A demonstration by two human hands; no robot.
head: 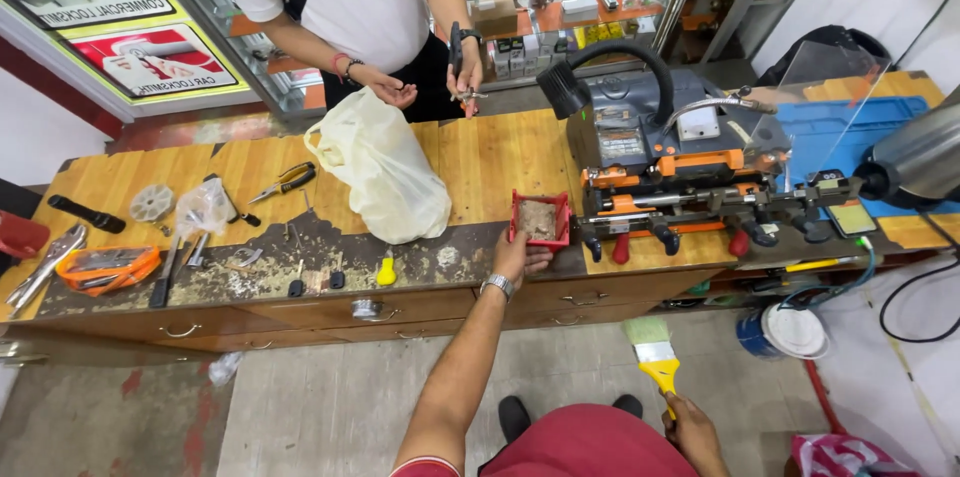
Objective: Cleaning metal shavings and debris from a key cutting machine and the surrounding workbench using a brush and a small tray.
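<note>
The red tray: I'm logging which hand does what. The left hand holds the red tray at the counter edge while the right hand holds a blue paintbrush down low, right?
Not quite. In the head view the paintbrush in the right hand has a yellow handle, not blue. The left hand does hold the red tray at the counter edge.

A small red tray (539, 220) of grey filings is gripped at its near edge by the left hand (520, 257); a key-cutting machine (668, 162) is seen just right of that grip; a yellow-handled brush (655, 357) is held low by the right hand (695, 432); a cream plastic bag (383, 169) lies left of the tray.
</note>
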